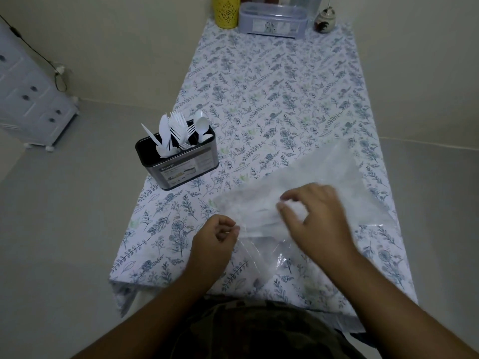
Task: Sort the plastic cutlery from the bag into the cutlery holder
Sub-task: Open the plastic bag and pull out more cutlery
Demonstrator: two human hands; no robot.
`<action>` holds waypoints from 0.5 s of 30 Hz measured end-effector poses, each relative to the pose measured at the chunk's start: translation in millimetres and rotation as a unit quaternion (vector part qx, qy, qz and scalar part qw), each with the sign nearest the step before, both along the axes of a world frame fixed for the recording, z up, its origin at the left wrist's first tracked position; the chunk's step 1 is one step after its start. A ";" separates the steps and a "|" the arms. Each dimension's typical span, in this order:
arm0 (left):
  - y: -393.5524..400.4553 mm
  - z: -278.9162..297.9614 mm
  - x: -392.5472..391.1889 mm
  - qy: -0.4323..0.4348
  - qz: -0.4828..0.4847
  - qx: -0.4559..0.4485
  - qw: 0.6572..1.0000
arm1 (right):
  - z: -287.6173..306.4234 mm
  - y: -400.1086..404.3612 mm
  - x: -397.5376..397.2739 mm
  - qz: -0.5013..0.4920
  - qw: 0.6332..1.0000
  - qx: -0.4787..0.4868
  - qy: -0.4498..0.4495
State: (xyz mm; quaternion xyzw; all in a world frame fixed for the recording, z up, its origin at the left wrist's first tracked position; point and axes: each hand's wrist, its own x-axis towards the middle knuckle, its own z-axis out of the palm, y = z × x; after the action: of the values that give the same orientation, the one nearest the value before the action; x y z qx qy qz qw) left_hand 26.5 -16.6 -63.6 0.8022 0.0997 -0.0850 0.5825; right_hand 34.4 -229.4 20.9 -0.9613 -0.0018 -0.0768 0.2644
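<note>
Pale walls and a grey floor surround a long bench [272, 86] under a blue floral cloth, with a white drawer cabinet [31, 94] standing off to the left. Across the near right of the bench lies the clear plastic bag [324, 182], crumpled and blurred. At the far end sit a lidded plastic box [272, 20], a yellow vase [226, 11] and a small ceramic pot [325, 20]. On the left edge stands the dark cutlery holder [178, 161], white forks [178, 130], spoons [201, 125] and knives [163, 133] upright inside. The right hand [313, 216] is on the bag, grip curled and pinching the film. The left hand [215, 237] has its grip curled at the bag's near edge; I cannot tell whether it holds the film.
</note>
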 end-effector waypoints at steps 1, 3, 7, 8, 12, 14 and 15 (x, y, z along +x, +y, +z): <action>-1.3 2.3 0.6 -0.004 -0.001 -0.003 1.000 | -5.1 11.0 -3.5 0.033 0.998 -0.017 0.058; -3.1 7.7 1.5 -0.010 -0.019 -0.022 1.000 | -21.3 30.1 -10.4 0.083 0.981 -0.087 0.151; -3.3 16.6 2.8 -0.018 -0.102 -0.010 0.995 | -46.9 37.5 -9.4 0.078 0.968 -0.141 0.193; -2.7 15.8 2.9 -0.023 -0.131 0.012 0.991 | -48.8 34.9 -7.3 0.067 0.970 -0.135 0.193; -2.0 -1.5 0.6 -0.048 -0.225 0.145 0.962 | -50.2 28.2 -3.5 0.010 0.985 -0.036 0.169; -2.5 -13.0 2.8 -0.088 -0.251 0.210 0.941 | -51.4 27.1 -4.2 -0.001 0.988 0.018 0.154; -3.8 -15.1 5.4 -0.106 -0.260 0.230 0.932 | -52.6 26.6 -5.3 -0.001 0.989 0.037 0.145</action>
State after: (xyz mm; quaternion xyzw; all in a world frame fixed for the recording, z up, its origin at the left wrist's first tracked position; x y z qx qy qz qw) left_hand 31.9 -20.3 -78.7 0.9166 -0.1578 -0.1222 0.3465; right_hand 29.0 -202.8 -31.7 -0.9518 0.0406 0.0627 0.2973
